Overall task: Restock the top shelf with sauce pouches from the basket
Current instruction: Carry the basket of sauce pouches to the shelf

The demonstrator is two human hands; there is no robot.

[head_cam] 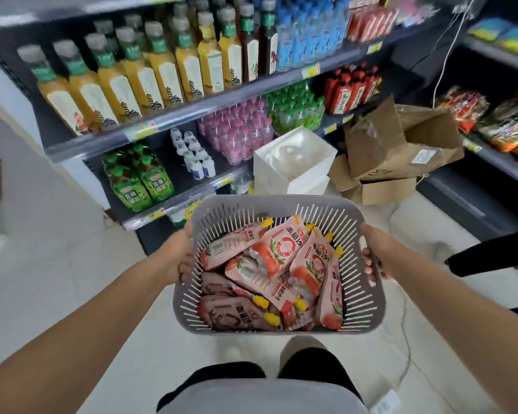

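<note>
A grey slotted plastic basket (277, 206) is held in front of me at waist height. Inside lie several pink and red sauce pouches (281, 249) with yellow caps, piled loosely. My left hand (181, 253) grips the basket's left rim, fingers curled over the edge. My right hand (371, 255) grips the right handle, fingers hooked through the handle slot. The shelves (192, 112) with bottled drinks rise ahead on the left; their top level is cut off by the frame.
Yellow, dark and blue drink bottles (150, 76) fill the upper shelf rows. A white box (293, 162) and open cardboard boxes (398, 150) sit on the floor ahead. A second shelf unit (491, 156) with snack packs stands right. A dark-sleeved arm (491, 258) of another person shows at right.
</note>
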